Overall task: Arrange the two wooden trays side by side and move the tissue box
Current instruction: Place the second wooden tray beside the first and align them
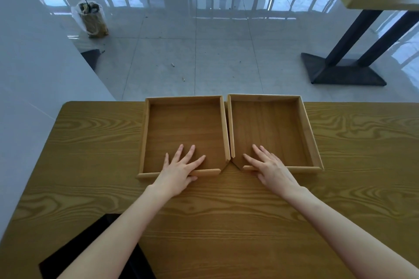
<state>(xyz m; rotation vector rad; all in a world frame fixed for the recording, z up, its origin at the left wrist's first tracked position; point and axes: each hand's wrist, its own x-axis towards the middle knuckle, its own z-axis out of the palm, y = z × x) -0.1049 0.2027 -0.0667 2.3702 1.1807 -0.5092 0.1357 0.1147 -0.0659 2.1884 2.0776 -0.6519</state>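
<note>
Two wooden trays are set side by side at the far edge of the table (226, 222), the left tray (145, 133) and the right tray (305, 124) almost touching along their inner walls, with a narrow gap that widens toward the far end. The left hand (179, 171) is laid over the near rim of the left tray, fingers spread flat on its floor and thumb outside the rim; the right hand (271, 169) is placed likewise on the right tray, fingers spread. A black object (74, 256) is partly covered by the left forearm at the near left.
</note>
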